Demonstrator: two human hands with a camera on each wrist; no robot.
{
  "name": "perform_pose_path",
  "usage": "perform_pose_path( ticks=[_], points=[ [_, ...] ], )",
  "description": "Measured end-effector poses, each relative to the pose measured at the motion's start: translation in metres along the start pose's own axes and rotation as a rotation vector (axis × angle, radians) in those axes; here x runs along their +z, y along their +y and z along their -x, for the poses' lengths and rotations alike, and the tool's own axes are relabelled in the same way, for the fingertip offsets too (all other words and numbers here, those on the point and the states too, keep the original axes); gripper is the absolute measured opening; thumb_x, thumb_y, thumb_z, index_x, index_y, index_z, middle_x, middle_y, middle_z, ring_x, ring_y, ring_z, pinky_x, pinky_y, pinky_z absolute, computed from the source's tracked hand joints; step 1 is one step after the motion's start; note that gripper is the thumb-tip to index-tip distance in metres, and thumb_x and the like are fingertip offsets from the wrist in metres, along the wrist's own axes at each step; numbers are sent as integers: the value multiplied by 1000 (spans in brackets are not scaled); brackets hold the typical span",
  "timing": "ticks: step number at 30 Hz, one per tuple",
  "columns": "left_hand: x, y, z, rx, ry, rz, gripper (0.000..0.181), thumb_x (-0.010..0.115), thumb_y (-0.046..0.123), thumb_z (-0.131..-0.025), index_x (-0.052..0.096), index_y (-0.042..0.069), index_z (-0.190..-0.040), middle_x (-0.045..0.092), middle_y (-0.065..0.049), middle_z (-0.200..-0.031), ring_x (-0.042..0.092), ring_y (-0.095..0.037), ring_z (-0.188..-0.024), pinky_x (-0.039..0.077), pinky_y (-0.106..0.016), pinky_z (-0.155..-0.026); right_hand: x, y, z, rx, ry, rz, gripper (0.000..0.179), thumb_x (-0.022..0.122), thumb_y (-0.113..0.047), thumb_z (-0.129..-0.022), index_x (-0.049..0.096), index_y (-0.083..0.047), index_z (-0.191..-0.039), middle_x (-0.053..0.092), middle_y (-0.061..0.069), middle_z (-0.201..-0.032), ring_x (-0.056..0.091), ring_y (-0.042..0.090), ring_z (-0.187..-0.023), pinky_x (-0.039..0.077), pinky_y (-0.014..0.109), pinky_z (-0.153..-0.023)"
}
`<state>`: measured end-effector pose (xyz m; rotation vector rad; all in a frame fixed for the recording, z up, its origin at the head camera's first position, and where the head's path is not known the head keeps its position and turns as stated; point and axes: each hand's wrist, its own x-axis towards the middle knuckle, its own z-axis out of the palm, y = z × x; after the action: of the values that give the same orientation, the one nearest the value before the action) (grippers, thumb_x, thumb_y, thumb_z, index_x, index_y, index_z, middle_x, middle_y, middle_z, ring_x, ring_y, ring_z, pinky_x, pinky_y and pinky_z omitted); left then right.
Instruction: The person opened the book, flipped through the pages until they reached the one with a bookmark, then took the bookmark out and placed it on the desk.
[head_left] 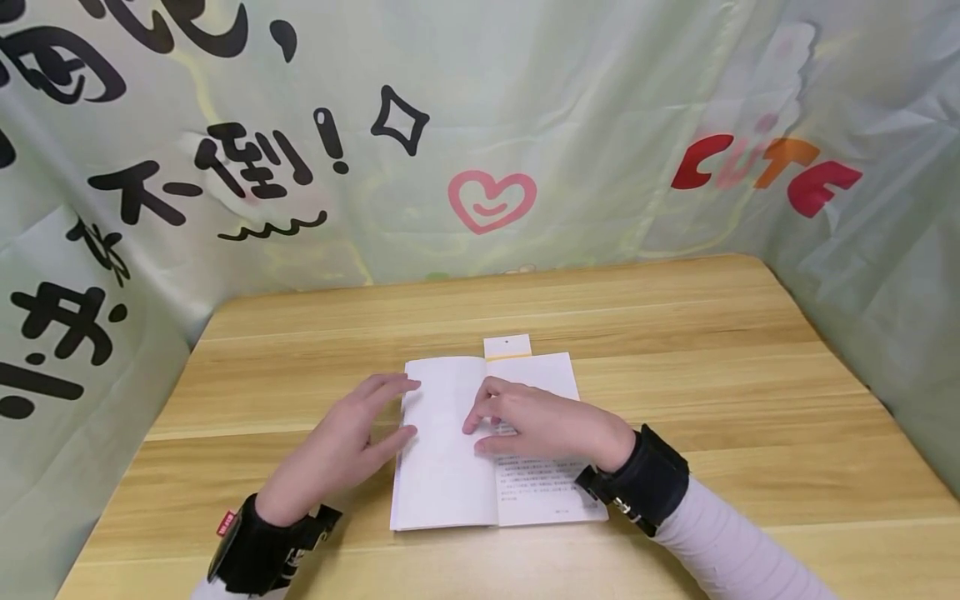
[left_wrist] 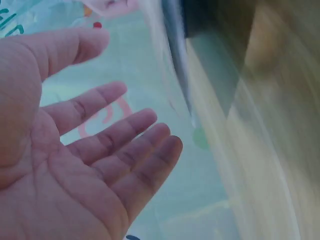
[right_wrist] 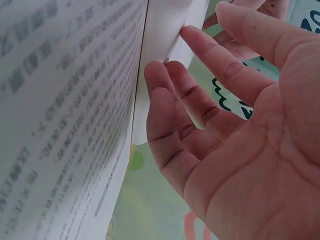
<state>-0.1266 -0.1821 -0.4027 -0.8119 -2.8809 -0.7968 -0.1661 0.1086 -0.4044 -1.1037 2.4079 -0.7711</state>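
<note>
An open book (head_left: pixel 446 487) lies on the wooden table, its left page blank and its right page (right_wrist: pixel 65 100) covered in printed lines. A white card (head_left: pixel 507 347) with a yellow stripe sticks out past the book's top edge near the fold. My left hand (head_left: pixel 348 433) is at the left edge of the blank page, thumb and fingers spread apart. Over the fold hovers my right hand (head_left: pixel 532 421), loosely bent, its fingertips right at the blank page and nothing between them. It covers part of the printed text in the head view.
The wooden table (head_left: pixel 712 367) reaches out on both sides of the book. Behind it and along its sides hangs a pale green printed cloth (head_left: pixel 600 200) with dark characters, a heart and the word CUTE. Black bands (head_left: pixel 648 479) wrap both wrists.
</note>
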Motion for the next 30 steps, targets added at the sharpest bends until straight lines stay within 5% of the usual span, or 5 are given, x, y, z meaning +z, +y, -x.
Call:
perform_pose_path(
  ticks=[15,30],
  points=[
    [21,8,2,23,-142,-22,58,85,28,-94,64,13,-147,55,-20,-159,56,-41,-145,51,-58,-116,1,0,0,-32,-2,50,24,73,-28,-104,79,-17,-125,62,-5,-126,63,14,-111,56,32,-100],
    [24,11,6,-17,-208,-32,59,84,28,-95,63,15,-148,56,-23,-157,58,-44,-142,52,-61,-113,1,-3,0,-32,-13,53,26,74,-26,-103,79,-16,-126,64,-2,-129,65,16,-114,57,33,-102]
  ],
)
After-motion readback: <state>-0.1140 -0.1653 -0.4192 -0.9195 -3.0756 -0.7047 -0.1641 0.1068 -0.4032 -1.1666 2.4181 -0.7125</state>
